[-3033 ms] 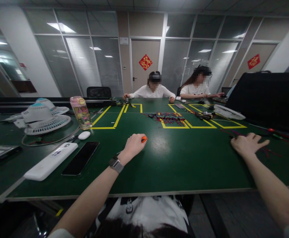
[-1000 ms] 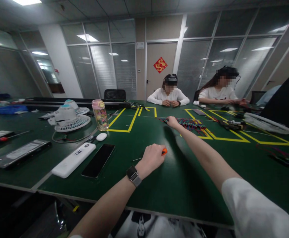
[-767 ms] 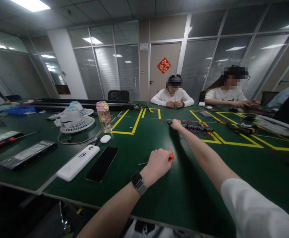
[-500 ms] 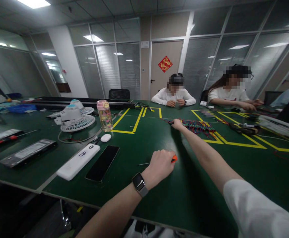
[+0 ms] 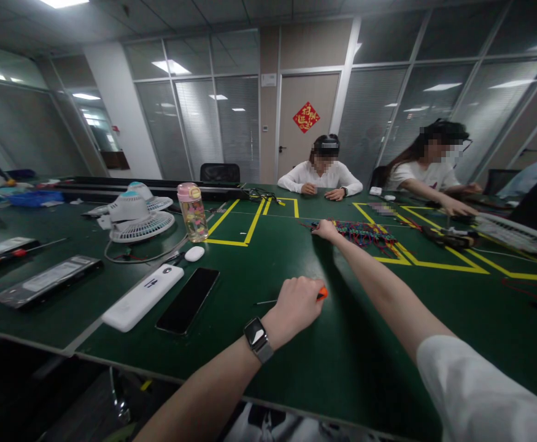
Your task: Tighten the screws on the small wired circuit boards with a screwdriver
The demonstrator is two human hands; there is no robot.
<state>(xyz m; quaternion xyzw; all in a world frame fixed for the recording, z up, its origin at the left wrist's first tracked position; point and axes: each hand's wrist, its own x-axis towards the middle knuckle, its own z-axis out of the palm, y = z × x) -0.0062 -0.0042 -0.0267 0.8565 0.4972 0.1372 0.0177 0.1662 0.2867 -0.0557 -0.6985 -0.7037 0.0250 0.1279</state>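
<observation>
My left hand (image 5: 298, 307) is closed around a screwdriver (image 5: 323, 293); its orange handle end pokes out on the right and its thin metal shaft on the left, low over the green table. Farther off, my right hand (image 5: 327, 229) reaches forward to the left end of a tangle of red and blue wires with small boards (image 5: 364, 236). Its fingers are bent together at something small and dark, too small to make out. A black phone (image 5: 189, 301) and a white power bank (image 5: 143, 298) lie to the left of my left hand.
A pink-lidded bottle (image 5: 193, 212) and white fans (image 5: 142, 224) stand farther left, near a hard drive (image 5: 50, 281) and a white earbud case (image 5: 194, 253). Yellow tape (image 5: 226, 243) marks the green table (image 5: 268, 362). Two people (image 5: 321, 175) sit across it.
My hands stay nearly in place. The person opposite has moved their hands apart, and the person at the right has stretched an arm out over the table. The view has shifted slightly.
</observation>
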